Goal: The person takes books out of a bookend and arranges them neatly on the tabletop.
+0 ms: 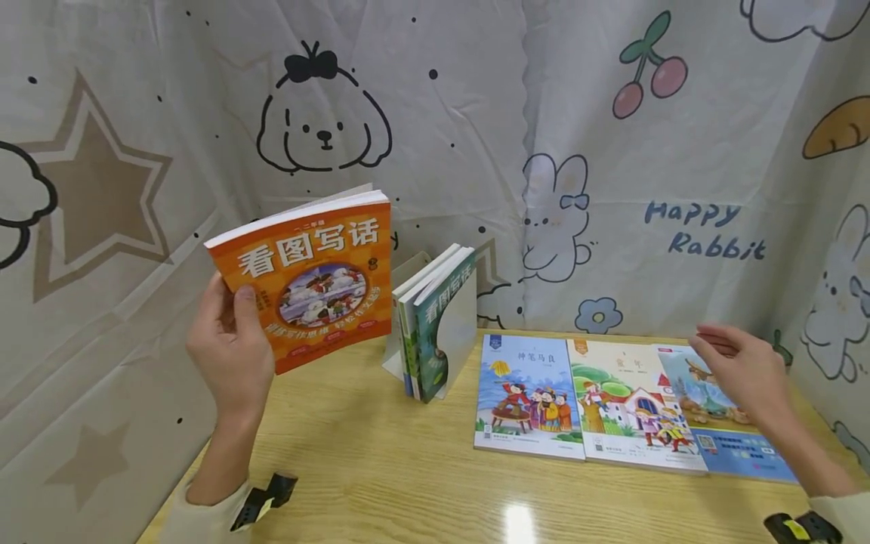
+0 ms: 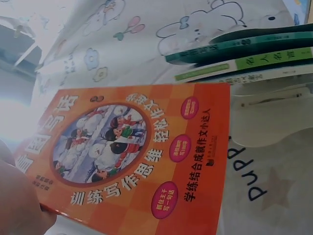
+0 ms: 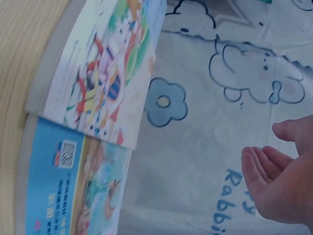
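An orange book (image 1: 326, 279) with white Chinese title characters and an oval picture is held up in the air, tilted. My left hand (image 1: 234, 344) grips it by its left edge, thumb on the front cover and fingers behind. In the left wrist view the orange cover (image 2: 146, 161) fills the middle, with the hand (image 2: 22, 200) at lower left. My right hand (image 1: 748, 370) hovers above the rightmost of the flat books, a blue one (image 1: 741, 446), holding nothing. In the right wrist view the right hand (image 3: 281, 178) has loosely bent fingers, apart from the books.
A white bookend holder (image 1: 462, 332) stands mid-table with several upright books (image 1: 424, 332), a green one outermost. Beside it lie a light-blue book (image 1: 530, 400) and a cream book (image 1: 632, 400) in a row with the blue one. A printed curtain (image 1: 442, 113) surrounds the wooden table (image 1: 381, 468).
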A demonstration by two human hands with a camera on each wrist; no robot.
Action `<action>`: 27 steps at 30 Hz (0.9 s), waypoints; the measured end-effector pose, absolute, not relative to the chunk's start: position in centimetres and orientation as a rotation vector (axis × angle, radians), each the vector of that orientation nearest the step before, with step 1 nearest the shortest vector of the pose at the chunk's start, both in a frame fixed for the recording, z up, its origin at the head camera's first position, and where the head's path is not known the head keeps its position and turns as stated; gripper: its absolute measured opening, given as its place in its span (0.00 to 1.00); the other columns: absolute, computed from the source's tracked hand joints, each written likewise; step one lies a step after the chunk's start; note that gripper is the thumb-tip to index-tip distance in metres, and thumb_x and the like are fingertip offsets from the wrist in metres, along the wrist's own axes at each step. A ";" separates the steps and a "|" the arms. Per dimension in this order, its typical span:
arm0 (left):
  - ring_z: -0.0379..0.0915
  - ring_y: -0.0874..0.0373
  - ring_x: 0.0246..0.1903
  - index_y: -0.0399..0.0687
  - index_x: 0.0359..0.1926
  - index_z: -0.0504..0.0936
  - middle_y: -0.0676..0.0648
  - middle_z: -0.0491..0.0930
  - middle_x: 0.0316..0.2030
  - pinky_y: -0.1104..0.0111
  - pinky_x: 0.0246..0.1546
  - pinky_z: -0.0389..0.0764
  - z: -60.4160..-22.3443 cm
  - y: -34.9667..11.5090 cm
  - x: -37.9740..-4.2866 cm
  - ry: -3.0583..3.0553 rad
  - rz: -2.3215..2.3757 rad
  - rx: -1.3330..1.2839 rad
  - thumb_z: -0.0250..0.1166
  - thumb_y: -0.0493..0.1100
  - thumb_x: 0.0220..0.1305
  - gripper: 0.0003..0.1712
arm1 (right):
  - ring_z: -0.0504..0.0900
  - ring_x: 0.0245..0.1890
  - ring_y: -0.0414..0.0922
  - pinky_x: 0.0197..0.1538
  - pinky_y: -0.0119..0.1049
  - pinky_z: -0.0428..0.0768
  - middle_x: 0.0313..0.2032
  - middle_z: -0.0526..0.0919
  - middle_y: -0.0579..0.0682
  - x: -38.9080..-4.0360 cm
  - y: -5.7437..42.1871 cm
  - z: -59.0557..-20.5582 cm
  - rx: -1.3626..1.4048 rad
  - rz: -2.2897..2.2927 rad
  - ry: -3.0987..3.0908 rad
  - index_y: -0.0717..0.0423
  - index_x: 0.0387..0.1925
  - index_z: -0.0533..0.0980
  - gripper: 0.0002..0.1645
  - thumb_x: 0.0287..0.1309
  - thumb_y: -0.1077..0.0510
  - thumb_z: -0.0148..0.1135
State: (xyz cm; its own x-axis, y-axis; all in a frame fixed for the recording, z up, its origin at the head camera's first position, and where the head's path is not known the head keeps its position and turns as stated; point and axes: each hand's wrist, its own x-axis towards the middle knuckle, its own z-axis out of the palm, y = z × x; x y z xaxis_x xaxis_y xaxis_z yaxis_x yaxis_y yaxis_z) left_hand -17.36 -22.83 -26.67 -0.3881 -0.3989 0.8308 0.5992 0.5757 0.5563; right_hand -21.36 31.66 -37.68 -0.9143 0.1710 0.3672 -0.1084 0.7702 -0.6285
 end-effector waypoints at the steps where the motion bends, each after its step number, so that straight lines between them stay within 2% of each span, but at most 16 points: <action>1: 0.76 0.59 0.34 0.50 0.56 0.76 0.46 0.79 0.42 0.76 0.34 0.77 -26.6 -22.9 -17.1 -1.653 -1.083 -0.171 0.54 0.39 0.67 0.17 | 0.73 0.46 0.63 0.43 0.45 0.76 0.47 0.75 0.68 -21.2 31.4 -37.5 -0.020 0.951 -2.551 0.67 0.57 0.68 0.31 0.64 0.45 0.50; 3: 0.76 0.58 0.35 0.50 0.55 0.76 0.45 0.79 0.42 0.76 0.35 0.77 -26.4 -22.8 -16.7 -1.649 -1.098 -0.178 0.54 0.38 0.67 0.17 | 0.74 0.46 0.62 0.40 0.30 0.75 0.47 0.76 0.67 -21.0 30.7 -37.1 0.031 0.945 -2.538 0.66 0.56 0.69 0.30 0.64 0.45 0.51; 5: 0.76 0.58 0.35 0.49 0.55 0.77 0.45 0.79 0.42 0.75 0.35 0.77 -26.2 -22.7 -16.3 -1.655 -1.108 -0.193 0.55 0.38 0.66 0.17 | 0.74 0.46 0.61 0.35 0.18 0.69 0.47 0.76 0.65 -20.8 29.8 -36.7 0.087 0.972 -2.518 0.65 0.55 0.70 0.29 0.63 0.46 0.53; 7: 0.76 0.59 0.34 0.48 0.55 0.77 0.44 0.80 0.42 0.76 0.36 0.77 -26.1 -22.4 -15.9 -1.674 -1.114 -0.200 0.55 0.37 0.66 0.17 | 0.75 0.46 0.58 0.35 0.12 0.66 0.46 0.77 0.64 -20.6 28.6 -36.4 0.155 1.000 -2.493 0.64 0.55 0.71 0.28 0.63 0.47 0.54; 12: 0.76 0.60 0.34 0.49 0.57 0.76 0.45 0.80 0.42 0.76 0.35 0.77 -25.9 -21.4 -14.9 -1.757 -1.095 -0.258 0.55 0.36 0.66 0.19 | 0.75 0.44 0.29 0.41 0.12 0.68 0.47 0.78 0.59 -19.7 25.4 -35.5 0.345 1.105 -2.452 0.62 0.56 0.71 0.25 0.62 0.51 0.57; 14: 0.76 0.59 0.35 0.48 0.58 0.75 0.45 0.79 0.42 0.76 0.35 0.77 -25.9 -20.9 -14.7 -1.778 -1.108 -0.297 0.55 0.36 0.66 0.19 | 0.72 0.43 0.23 0.43 0.14 0.69 0.48 0.78 0.57 -19.3 24.3 -35.1 0.424 1.167 -2.437 0.61 0.57 0.70 0.25 0.61 0.54 0.58; 21: 0.76 0.57 0.33 0.46 0.57 0.75 0.44 0.80 0.40 0.74 0.33 0.78 -26.6 -19.3 -14.8 -1.803 -1.230 -0.419 0.55 0.33 0.65 0.20 | 0.77 0.48 0.36 0.46 0.22 0.74 0.50 0.78 0.53 -17.6 20.8 -33.5 0.634 1.369 -2.397 0.57 0.58 0.69 0.25 0.59 0.59 0.60; 27: 0.77 0.56 0.37 0.44 0.57 0.75 0.43 0.79 0.43 0.72 0.36 0.78 -27.5 -17.8 -15.2 -1.817 -1.373 -0.560 0.55 0.29 0.64 0.21 | 0.77 0.49 0.40 0.47 0.27 0.75 0.51 0.77 0.50 -16.8 18.8 -32.9 0.732 1.450 -2.387 0.52 0.59 0.69 0.26 0.58 0.60 0.61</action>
State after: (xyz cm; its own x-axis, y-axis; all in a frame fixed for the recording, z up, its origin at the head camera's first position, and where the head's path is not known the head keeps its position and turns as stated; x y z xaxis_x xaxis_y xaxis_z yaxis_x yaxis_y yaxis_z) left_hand -15.16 -17.78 -27.52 -0.6024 -0.1037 0.7914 0.7330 0.3207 0.5999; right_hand -16.75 18.83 -32.92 -0.8415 -0.2860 0.4583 -0.5385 0.3776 -0.7533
